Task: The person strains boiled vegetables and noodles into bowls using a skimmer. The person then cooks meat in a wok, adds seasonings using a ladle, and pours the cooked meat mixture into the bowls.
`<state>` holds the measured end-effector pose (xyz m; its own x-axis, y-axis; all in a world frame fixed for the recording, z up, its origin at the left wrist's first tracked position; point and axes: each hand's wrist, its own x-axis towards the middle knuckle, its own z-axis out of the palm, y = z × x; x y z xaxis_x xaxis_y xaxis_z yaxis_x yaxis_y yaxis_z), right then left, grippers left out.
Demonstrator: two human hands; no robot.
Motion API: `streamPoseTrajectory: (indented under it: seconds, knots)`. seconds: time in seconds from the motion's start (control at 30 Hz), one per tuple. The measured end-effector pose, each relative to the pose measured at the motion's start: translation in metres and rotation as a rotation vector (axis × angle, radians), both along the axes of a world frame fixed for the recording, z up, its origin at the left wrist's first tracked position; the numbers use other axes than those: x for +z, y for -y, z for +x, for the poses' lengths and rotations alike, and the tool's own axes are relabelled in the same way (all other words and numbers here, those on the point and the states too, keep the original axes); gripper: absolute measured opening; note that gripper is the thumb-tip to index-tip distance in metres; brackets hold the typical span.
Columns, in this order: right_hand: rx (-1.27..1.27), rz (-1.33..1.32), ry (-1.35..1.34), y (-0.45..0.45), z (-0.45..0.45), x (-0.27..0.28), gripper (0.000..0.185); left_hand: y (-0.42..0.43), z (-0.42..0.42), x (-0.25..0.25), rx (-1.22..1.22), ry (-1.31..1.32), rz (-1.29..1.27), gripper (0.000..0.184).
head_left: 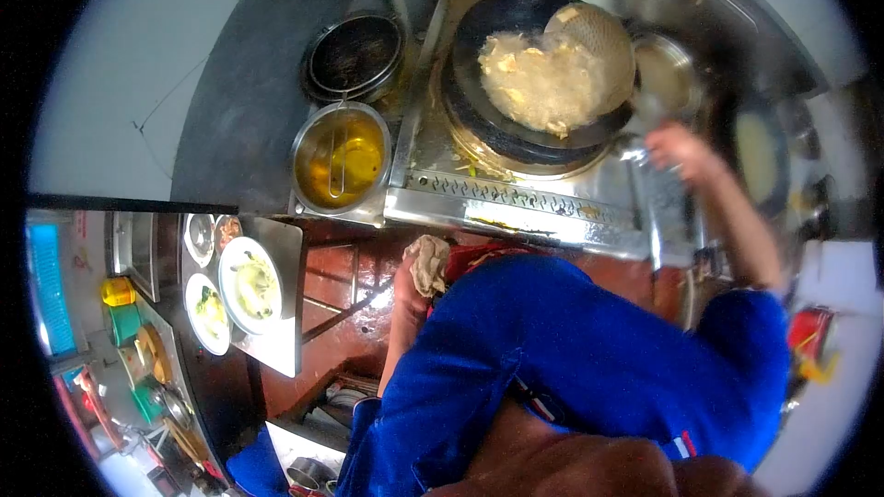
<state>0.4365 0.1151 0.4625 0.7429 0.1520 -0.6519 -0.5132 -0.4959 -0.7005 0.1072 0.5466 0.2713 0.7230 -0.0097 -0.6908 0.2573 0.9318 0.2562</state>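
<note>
Holding a bunched rag (427, 266) in the left hand (405, 291), low and just off the near edge of the stove (516, 206), at the left of the body. Left grip closed on the rag, cloth bulging out the top, fingers mostly hidden. Right hand (683, 153) up over the right part of the stove, arm reaching in from the near right, bare forearm, blue sleeve. Its fingers look curled, near the skimmer's handle end, but motion blur there; cannot tell how far the grip is closed or what exactly it has hold of. Skimmer (599, 48), round and perforated, tilted at the far right part of the wok (509, 14), bowl over the food. Food (543, 83) is pale yellow-brown pieces in frothy, bubbling liquid, inside the wok at the middle of the stove. Metal bowl (665, 71) just right of the wok, partly blurred. Pan (759, 153) with pale contents farther right. Left of the stove: pot (343, 158) of yellow oil, a thin metal handle across it; strainers (355, 53) stacked on the far side of the pot. Left side, lower down: table (276, 348) with two white plates (250, 285) of greenish food, plus two small dishes (227, 230) at its far end.
</note>
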Motion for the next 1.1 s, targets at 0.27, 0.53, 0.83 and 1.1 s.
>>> streamPoseTrajectory:
  seconds: [0.27, 0.53, 0.83, 1.1]
  knots:
    - [-0.227, 0.387, -0.245, -0.040, -0.019, -0.034, 0.012, -0.010, -0.004, 0.000, -0.035, 0.042, -0.077, 0.035]
    - [-0.330, 0.674, -0.383, -0.095, -0.032, -0.054, 0.013, -0.003, -0.005, 0.006, 0.022, 0.020, -0.070, 0.040]
    - [-0.405, 1.075, -0.650, -0.114, -0.011, -0.091, 0.013, -0.009, -0.020, -0.005, 0.067, 0.033, 0.020, 0.039]
    - [-0.492, 1.302, -0.577, -0.095, -0.041, -0.065, 0.016, -0.006, -0.010, 0.015, 0.035, 0.018, 0.051, 0.035]
